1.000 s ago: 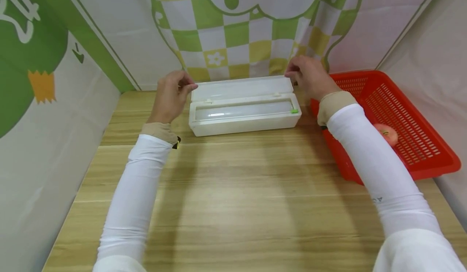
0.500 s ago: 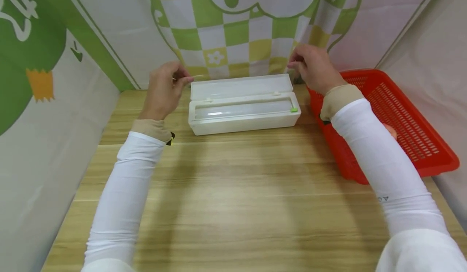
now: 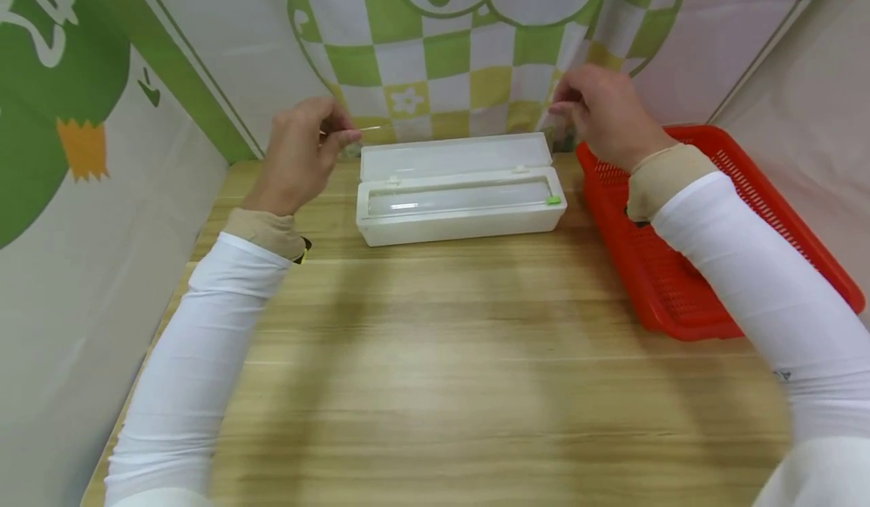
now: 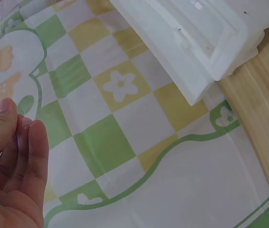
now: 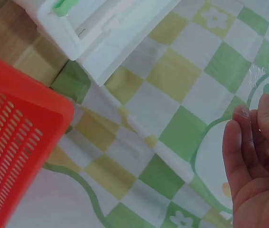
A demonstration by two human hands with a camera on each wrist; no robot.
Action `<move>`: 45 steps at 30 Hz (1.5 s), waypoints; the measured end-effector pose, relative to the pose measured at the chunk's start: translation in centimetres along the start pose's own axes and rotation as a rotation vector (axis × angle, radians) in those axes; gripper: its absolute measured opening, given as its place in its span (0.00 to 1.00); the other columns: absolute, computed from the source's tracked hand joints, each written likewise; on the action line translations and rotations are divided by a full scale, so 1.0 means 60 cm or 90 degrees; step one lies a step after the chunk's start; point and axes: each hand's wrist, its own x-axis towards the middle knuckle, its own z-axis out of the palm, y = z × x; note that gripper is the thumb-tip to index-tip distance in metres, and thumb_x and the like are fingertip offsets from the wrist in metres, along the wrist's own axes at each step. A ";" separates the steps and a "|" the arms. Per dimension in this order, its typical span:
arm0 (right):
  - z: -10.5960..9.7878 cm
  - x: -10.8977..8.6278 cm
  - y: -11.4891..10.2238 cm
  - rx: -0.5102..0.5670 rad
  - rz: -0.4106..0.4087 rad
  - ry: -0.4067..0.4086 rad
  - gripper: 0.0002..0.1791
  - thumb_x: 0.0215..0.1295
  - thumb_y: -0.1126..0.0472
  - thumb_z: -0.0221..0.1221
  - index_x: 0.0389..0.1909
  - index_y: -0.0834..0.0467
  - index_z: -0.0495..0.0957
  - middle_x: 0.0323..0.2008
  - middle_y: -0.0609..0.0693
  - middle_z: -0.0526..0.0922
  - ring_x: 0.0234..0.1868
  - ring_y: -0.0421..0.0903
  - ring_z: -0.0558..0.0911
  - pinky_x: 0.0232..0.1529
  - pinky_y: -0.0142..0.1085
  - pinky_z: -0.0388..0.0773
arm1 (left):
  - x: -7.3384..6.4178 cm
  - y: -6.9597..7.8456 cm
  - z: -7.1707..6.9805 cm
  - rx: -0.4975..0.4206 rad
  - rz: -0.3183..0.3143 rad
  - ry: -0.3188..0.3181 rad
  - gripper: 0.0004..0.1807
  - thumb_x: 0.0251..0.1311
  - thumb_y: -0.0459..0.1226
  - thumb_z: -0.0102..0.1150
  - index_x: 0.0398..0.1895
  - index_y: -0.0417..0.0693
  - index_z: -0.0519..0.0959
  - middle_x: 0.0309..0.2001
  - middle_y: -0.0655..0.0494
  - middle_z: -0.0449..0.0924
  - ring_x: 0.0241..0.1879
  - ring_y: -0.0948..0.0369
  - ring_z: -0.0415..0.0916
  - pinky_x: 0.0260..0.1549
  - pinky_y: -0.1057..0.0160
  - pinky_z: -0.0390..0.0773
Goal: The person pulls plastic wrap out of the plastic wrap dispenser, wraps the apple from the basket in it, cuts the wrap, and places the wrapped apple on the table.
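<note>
A white cling film dispenser (image 3: 462, 227) stands at the table's back, its lid (image 3: 455, 156) raised and tipped backward. Inside lies a pale roll (image 3: 442, 199), and a green slider (image 3: 553, 200) sits at the right end of the front edge. Behind and left of the box, my left hand (image 3: 299, 148) pinches clear cling film (image 3: 369, 128) between thumb and fingers. My right hand (image 3: 608, 118) pinches the film's other side, above the lid's right end. Only glints show the film; in the right wrist view shiny streaks of film (image 5: 267, 71) appear by the thumb. Its lower edge cannot be made out.
A red slotted basket (image 3: 615, 258) stands on the right, partly under my right forearm. Behind the box hangs a checked green and yellow cloth (image 3: 489, 88). Cloth walls (image 3: 204, 54) border the wooden table (image 3: 435, 371) at the sides.
Both hands have risen from beside the lid and moved slightly apart. A film edge now glints at the left fingertips. The fruit in the basket is now hidden by the right arm.
</note>
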 end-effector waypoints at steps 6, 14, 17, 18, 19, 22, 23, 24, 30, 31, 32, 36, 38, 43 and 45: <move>-0.018 -0.002 -0.011 -0.014 -0.003 -0.001 0.08 0.76 0.64 0.61 0.44 0.67 0.82 0.43 0.63 0.83 0.43 0.56 0.79 0.45 0.43 0.74 | 0.000 0.014 -0.017 0.007 0.012 -0.001 0.09 0.69 0.33 0.65 0.40 0.32 0.82 0.40 0.39 0.86 0.41 0.51 0.84 0.39 0.76 0.72; -0.043 0.005 -0.023 -0.036 -0.030 0.037 0.09 0.76 0.63 0.61 0.43 0.67 0.82 0.41 0.63 0.84 0.40 0.54 0.79 0.42 0.37 0.69 | 0.013 0.033 -0.039 0.014 0.017 0.009 0.10 0.70 0.33 0.64 0.40 0.30 0.81 0.40 0.38 0.86 0.40 0.53 0.82 0.40 0.77 0.71; -0.052 0.008 -0.026 -0.044 -0.029 0.045 0.10 0.76 0.62 0.62 0.43 0.67 0.83 0.41 0.63 0.85 0.40 0.53 0.79 0.42 0.33 0.68 | 0.018 0.040 -0.046 0.018 0.018 0.009 0.10 0.71 0.33 0.64 0.41 0.30 0.82 0.41 0.38 0.86 0.40 0.56 0.81 0.40 0.78 0.72; -0.056 0.008 -0.027 -0.047 -0.028 0.045 0.10 0.76 0.62 0.62 0.44 0.67 0.83 0.42 0.63 0.85 0.41 0.52 0.79 0.42 0.32 0.68 | 0.019 0.043 -0.049 0.020 0.017 0.009 0.10 0.71 0.34 0.63 0.41 0.30 0.82 0.41 0.39 0.86 0.40 0.58 0.80 0.41 0.78 0.72; -0.059 0.009 -0.029 -0.050 -0.026 0.044 0.10 0.76 0.62 0.62 0.44 0.67 0.83 0.42 0.63 0.85 0.41 0.52 0.79 0.42 0.31 0.67 | 0.021 0.045 -0.051 0.020 0.017 0.009 0.10 0.71 0.34 0.63 0.41 0.30 0.82 0.41 0.39 0.86 0.40 0.60 0.79 0.41 0.78 0.72; -0.067 0.011 -0.033 -0.059 -0.025 0.042 0.10 0.76 0.62 0.61 0.45 0.67 0.83 0.43 0.64 0.85 0.41 0.51 0.77 0.41 0.29 0.66 | 0.023 0.053 -0.059 0.019 0.018 0.011 0.10 0.71 0.34 0.63 0.41 0.30 0.82 0.40 0.40 0.86 0.37 0.69 0.76 0.40 0.79 0.72; -0.070 0.010 -0.035 -0.063 -0.025 0.042 0.10 0.77 0.62 0.61 0.45 0.67 0.83 0.43 0.64 0.85 0.40 0.50 0.77 0.41 0.29 0.65 | 0.024 0.055 -0.061 0.018 0.020 0.013 0.10 0.71 0.34 0.63 0.41 0.30 0.82 0.40 0.40 0.86 0.36 0.73 0.74 0.40 0.79 0.72; -0.072 0.011 -0.036 -0.065 -0.028 0.047 0.10 0.77 0.62 0.61 0.45 0.68 0.83 0.43 0.64 0.85 0.40 0.50 0.77 0.40 0.28 0.65 | 0.026 0.058 -0.064 0.017 0.020 0.014 0.10 0.71 0.34 0.63 0.41 0.30 0.82 0.40 0.40 0.86 0.35 0.75 0.72 0.39 0.80 0.72; -0.092 0.014 -0.049 -0.082 -0.042 0.061 0.12 0.78 0.62 0.59 0.46 0.69 0.82 0.44 0.64 0.84 0.42 0.50 0.77 0.42 0.28 0.64 | 0.035 0.070 -0.082 0.021 0.018 0.021 0.10 0.72 0.33 0.63 0.41 0.30 0.81 0.41 0.40 0.87 0.34 0.81 0.69 0.39 0.80 0.72; -0.096 0.014 -0.052 -0.085 -0.040 0.057 0.12 0.79 0.61 0.58 0.47 0.69 0.82 0.45 0.64 0.84 0.42 0.50 0.76 0.43 0.28 0.64 | 0.037 0.071 -0.084 0.024 0.017 0.023 0.10 0.72 0.34 0.63 0.42 0.30 0.81 0.41 0.40 0.87 0.34 0.81 0.70 0.39 0.80 0.72; -0.099 0.016 -0.054 -0.090 -0.037 0.055 0.13 0.80 0.60 0.57 0.47 0.69 0.81 0.45 0.64 0.84 0.43 0.50 0.76 0.43 0.29 0.64 | 0.038 0.072 -0.087 0.027 0.016 0.026 0.11 0.72 0.34 0.63 0.42 0.30 0.81 0.41 0.41 0.87 0.34 0.81 0.70 0.40 0.80 0.72; -0.110 0.019 -0.061 -0.093 -0.034 0.064 0.14 0.80 0.59 0.57 0.48 0.69 0.81 0.46 0.64 0.83 0.43 0.48 0.74 0.43 0.29 0.64 | 0.043 0.077 -0.098 0.034 0.012 0.039 0.11 0.72 0.35 0.63 0.43 0.31 0.82 0.42 0.41 0.87 0.33 0.82 0.69 0.39 0.80 0.72; -0.113 0.021 -0.062 -0.085 -0.043 0.084 0.14 0.79 0.60 0.57 0.47 0.70 0.81 0.45 0.64 0.84 0.40 0.42 0.72 0.42 0.26 0.63 | 0.047 0.081 -0.105 0.038 0.014 0.047 0.12 0.72 0.35 0.63 0.43 0.30 0.82 0.43 0.41 0.87 0.33 0.84 0.69 0.39 0.81 0.72; -0.126 0.023 -0.069 -0.068 -0.036 0.117 0.15 0.80 0.59 0.56 0.50 0.69 0.82 0.46 0.62 0.84 0.37 0.28 0.66 0.43 0.23 0.64 | 0.056 0.094 -0.120 0.059 0.018 0.067 0.12 0.74 0.35 0.62 0.45 0.30 0.81 0.38 0.57 0.84 0.34 0.84 0.68 0.39 0.79 0.72; -0.132 0.025 -0.075 -0.069 -0.013 0.118 0.16 0.81 0.57 0.54 0.54 0.67 0.80 0.49 0.59 0.84 0.38 0.28 0.66 0.44 0.22 0.64 | 0.059 0.098 -0.125 0.065 0.013 0.075 0.14 0.75 0.37 0.61 0.46 0.30 0.81 0.36 0.69 0.78 0.35 0.83 0.69 0.40 0.78 0.72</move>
